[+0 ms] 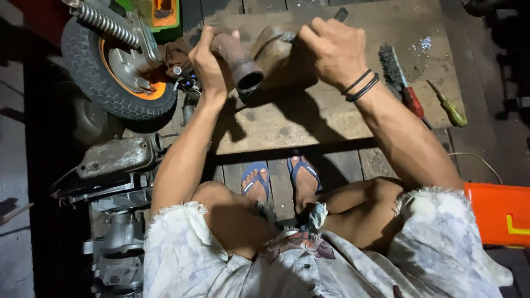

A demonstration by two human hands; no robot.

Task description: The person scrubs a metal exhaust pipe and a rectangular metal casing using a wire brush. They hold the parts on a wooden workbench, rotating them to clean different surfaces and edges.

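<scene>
Nearest me are my frayed pale shorts (182, 248) and bent knees, feet in blue sandals (255, 179) on the wooden floor (309, 118). At far left sits a small wheel (113, 66) with an orange hub, with a grey engine casing (113, 157) nearer. My left hand (208, 63) wraps tight around a rusty pipe (238, 63); my right hand (331, 49) clamps the attached brown metal body (276, 58). Further right lie a wire brush (398, 77), a green-handled screwdriver (448, 105) and an orange box (499, 212).
</scene>
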